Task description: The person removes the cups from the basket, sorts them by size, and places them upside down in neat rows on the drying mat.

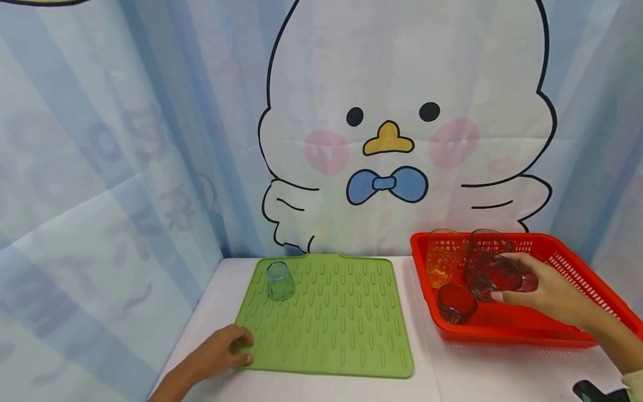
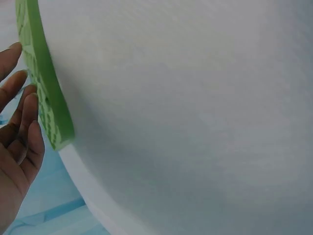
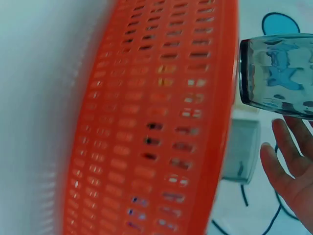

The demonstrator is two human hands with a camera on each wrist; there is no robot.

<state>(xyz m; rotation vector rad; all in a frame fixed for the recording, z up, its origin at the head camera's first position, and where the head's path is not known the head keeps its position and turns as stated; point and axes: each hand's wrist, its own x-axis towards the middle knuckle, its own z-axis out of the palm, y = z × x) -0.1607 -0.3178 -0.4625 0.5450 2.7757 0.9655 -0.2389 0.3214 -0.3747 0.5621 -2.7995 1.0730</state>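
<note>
My right hand [image 1: 547, 290] grips a clear glass [image 1: 497, 276] over the red basket [image 1: 502, 335], thumb below and fingers above it. In the right wrist view this glass [image 3: 276, 76] looks faceted and bluish-grey, above the basket's rim. Inside the basket are an amber-looking tall glass [image 1: 444, 262], another tall glass [image 1: 489, 240] and a short glass [image 1: 456, 303]. My left hand [image 1: 221, 349] is at the left edge of a green drying mat [image 1: 331, 329], fingers loosely bent and holding nothing. A bluish glass [image 1: 280, 282] stands upside down at the mat's back left.
The mat and basket lie side by side on a white table [image 1: 427, 368]. A curtain [image 1: 226, 139] with a cartoon bird hangs close behind and at the left. Near the front right corner is a dark object [image 1: 598, 391].
</note>
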